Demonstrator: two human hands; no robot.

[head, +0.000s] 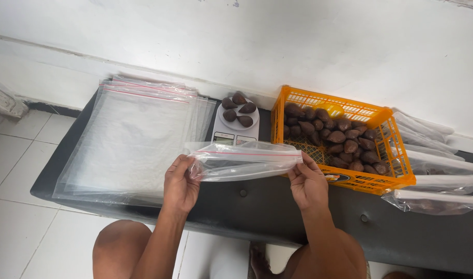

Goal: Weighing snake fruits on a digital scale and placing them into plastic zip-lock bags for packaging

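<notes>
Currently my left hand (180, 182) and right hand (307, 182) each pinch one end of the clear zip bag (245, 160), held above the surface's front edge. Risk: thin film slips from my fingertips, or the mouth stays sealed. Scale (235, 126) stands close behind.

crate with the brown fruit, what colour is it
Orange crate, a lattice-sided plastic one; the head view shows it clearly.

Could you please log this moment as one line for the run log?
left hand: holds zip bag | right hand: holds bag | scale: five brown fruits | orange crate: fruits
</notes>
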